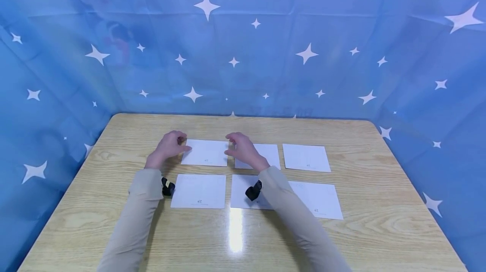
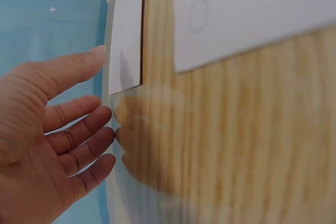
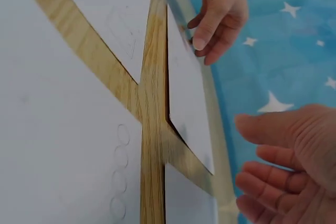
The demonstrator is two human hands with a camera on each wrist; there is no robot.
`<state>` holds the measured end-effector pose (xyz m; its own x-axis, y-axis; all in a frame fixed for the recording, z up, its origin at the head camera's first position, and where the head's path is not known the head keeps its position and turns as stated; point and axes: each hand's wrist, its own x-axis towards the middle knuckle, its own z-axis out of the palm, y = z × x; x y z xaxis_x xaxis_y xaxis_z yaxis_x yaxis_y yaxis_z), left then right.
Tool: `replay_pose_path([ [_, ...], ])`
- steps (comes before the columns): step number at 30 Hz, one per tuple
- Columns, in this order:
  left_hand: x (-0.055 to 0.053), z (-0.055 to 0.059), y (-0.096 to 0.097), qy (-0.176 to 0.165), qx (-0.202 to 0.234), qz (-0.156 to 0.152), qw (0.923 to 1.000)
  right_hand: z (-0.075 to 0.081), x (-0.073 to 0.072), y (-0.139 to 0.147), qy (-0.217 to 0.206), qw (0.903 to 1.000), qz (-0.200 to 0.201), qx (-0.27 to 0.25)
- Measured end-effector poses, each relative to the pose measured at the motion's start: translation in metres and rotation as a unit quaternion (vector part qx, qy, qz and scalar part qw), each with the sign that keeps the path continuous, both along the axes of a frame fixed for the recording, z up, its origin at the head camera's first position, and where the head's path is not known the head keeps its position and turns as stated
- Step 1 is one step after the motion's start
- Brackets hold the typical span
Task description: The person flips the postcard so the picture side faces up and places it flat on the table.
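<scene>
I had the left hand [image 1: 168, 146] and right hand [image 1: 244, 150] at either end of the far-row leftmost white paper sheet [image 1: 206, 152] on the wood-grain table [image 1: 379, 204], fingers loosely spread, gripping nothing. I judged the step as positioning that sheet; next called for light fingertip contact.

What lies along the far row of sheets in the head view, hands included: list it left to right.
Left hand → left far sheet → right hand → middle far sheet, partly covered by that hand → right far sheet.
</scene>
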<state>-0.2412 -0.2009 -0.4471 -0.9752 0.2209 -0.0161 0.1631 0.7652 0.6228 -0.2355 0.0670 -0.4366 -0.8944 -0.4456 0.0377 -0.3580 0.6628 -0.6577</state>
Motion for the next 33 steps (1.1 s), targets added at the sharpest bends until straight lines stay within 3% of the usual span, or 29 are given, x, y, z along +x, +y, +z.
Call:
replay_pose_path([
  [6, -0.005, -0.002, -0.002, -0.007, -0.001, -0.014, 0.9999, -0.003, -0.012, -0.012, -0.039, 0.998, -0.006, 0.049],
  [12, -0.009, -0.004, -0.003, -0.023, 0.001, -0.025, 0.9994, -0.006, -0.02, -0.018, -0.052, 0.9948, -0.003, 0.088],
  [23, -0.009, -0.001, 0.001, -0.047, 0.001, -0.006, 0.9989, -0.007, -0.027, -0.023, -0.062, 0.9882, -0.006, 0.14],
  [30, -0.01, -0.002, 0.003, -0.085, 0.042, 0.016, 0.9954, -0.001, -0.032, -0.025, -0.09, 0.9843, -0.005, 0.152],
  [33, -0.01, -0.003, 0.003, -0.084, 0.051, 0.022, 0.995, 0.0, -0.033, -0.026, -0.088, 0.9835, -0.006, 0.158],
])
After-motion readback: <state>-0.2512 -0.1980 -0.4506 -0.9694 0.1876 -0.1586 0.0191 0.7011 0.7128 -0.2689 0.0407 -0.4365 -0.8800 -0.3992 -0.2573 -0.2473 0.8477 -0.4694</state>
